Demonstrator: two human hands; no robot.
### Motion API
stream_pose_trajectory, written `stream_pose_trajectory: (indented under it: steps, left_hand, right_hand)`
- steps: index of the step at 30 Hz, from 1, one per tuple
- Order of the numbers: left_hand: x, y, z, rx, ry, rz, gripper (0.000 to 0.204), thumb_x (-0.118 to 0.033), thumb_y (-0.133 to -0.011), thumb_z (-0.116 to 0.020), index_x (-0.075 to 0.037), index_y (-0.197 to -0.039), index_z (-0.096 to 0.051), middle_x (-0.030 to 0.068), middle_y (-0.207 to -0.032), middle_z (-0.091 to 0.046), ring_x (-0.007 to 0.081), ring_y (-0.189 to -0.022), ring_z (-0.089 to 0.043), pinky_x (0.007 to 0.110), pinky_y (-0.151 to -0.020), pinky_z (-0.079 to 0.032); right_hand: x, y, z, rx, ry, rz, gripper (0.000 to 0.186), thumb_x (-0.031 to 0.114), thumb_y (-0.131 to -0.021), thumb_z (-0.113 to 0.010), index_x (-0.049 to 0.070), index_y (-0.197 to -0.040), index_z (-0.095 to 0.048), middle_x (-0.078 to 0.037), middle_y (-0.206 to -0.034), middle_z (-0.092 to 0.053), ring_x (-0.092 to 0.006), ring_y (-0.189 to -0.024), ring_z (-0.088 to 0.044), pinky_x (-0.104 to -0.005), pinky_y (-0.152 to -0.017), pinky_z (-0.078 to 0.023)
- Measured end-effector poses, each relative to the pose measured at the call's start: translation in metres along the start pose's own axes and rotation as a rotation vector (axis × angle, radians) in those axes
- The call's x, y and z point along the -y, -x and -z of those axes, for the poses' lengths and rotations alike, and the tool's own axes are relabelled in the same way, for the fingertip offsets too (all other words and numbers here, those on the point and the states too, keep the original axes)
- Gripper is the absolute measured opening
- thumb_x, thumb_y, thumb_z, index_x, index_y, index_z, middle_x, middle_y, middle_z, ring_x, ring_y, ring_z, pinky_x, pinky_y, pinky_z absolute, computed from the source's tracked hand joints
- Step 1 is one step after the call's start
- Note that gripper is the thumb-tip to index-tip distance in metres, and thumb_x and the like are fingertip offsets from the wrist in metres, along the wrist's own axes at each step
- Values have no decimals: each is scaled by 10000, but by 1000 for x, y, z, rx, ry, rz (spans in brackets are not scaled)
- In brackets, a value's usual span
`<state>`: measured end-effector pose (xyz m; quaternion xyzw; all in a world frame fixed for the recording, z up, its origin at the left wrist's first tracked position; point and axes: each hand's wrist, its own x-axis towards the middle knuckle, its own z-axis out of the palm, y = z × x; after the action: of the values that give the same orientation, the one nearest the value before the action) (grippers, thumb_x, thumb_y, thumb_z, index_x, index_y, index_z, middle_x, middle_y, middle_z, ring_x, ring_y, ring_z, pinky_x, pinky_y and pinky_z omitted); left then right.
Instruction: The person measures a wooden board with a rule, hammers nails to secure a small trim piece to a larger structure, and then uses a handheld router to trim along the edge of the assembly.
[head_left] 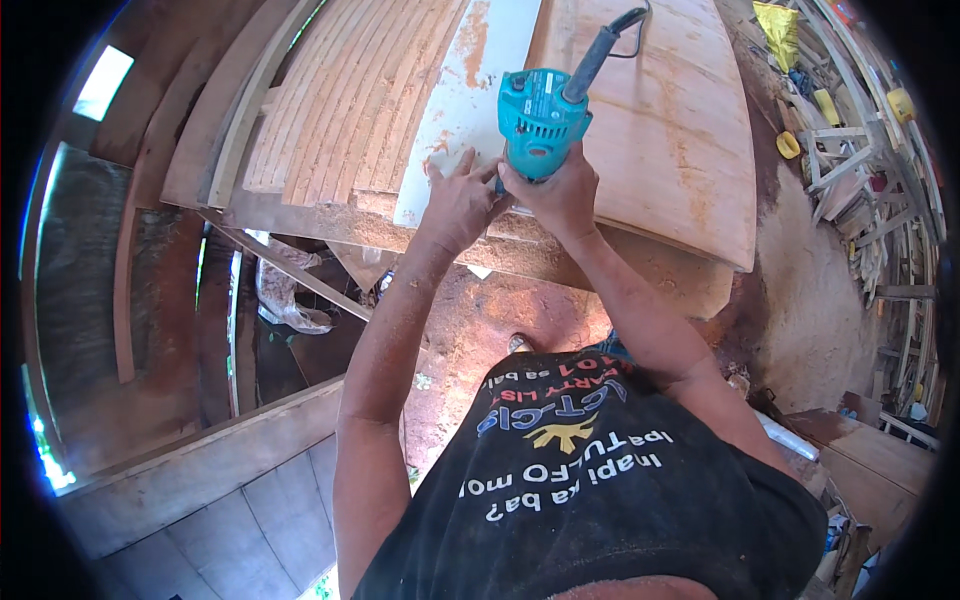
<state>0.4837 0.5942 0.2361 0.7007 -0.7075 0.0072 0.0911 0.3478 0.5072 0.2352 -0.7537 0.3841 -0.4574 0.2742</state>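
Observation:
A teal corded power tool [545, 112], which looks like a trim router, stands at the near end of a white strip of board [468, 95]. My right hand [562, 205] is wrapped around its lower body, from the near side. To the left of the tool, my left hand [460, 208] lies on the white board with its fingers spread, the thumb side close against the tool's base. The tool's base and bit are hidden by my hands. Sawdust clings to the white board and to my left forearm.
Grooved wooden slats [345, 110] lie left of the white board, and a pale plywood sheet [665, 120] lies right of it. The tool's cord [632, 18] runs toward the far side. Piled scrap wood [870, 215] and a yellow bag [777, 32] are at the right.

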Motion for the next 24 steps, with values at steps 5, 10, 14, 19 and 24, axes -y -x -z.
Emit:
stream_pose_trajectory:
  steps: [5, 10, 14, 19, 24]
  left_hand:
    - [3, -11, -7, -13, 6, 24, 437, -476, -902, -533, -166, -1198, -620, -46, -1280, -559, 349, -1273, -461, 762, -857, -306]
    - [8, -17, -14, -100, 9, 8, 379, -489, -866, -576, -201, -1085, -687, -42, -1228, -593, 353, -1267, -468, 737, -848, -328]
    - [8, -22, -7, -56, -10, 7, 425, -525, -897, -514, -180, -1065, -696, -88, -1264, -571, 350, -1271, -463, 779, -865, -289]
    - [10, -25, -16, -146, -53, 13, 355, -531, -847, -580, -247, -1011, -716, -49, -1160, -633, 342, -1260, -479, 694, -880, -345]
    - [9, -30, -14, -134, -36, 20, 300, -494, -841, -610, -269, -997, -733, -61, -1165, -632, 329, -1261, -482, 671, -877, -355]
  right_hand:
    - [-6, -13, -3, -20, 20, 38, 613, 435, -626, -805, 12, -930, -483, -157, -729, -650, -333, -640, -666, -421, -590, -541]
    - [-11, -16, -4, -22, 59, 43, 642, 463, -617, -807, 7, -934, -485, -156, -738, -653, -330, -652, -671, -418, -601, -544]
    - [-13, -22, -5, -27, 75, 47, 669, 484, -605, -806, 0, -950, -498, -148, -753, -658, -320, -672, -676, -413, -626, -550]
    - [-18, -26, -8, -26, 84, 53, 670, 484, -599, -807, -2, -951, -508, -141, -760, -663, -311, -681, -680, -403, -632, -552]
    - [-20, -33, -5, 9, 119, 32, 676, 495, -601, -802, -7, -944, -508, -141, -772, -669, -307, -695, -682, -401, -657, -550]
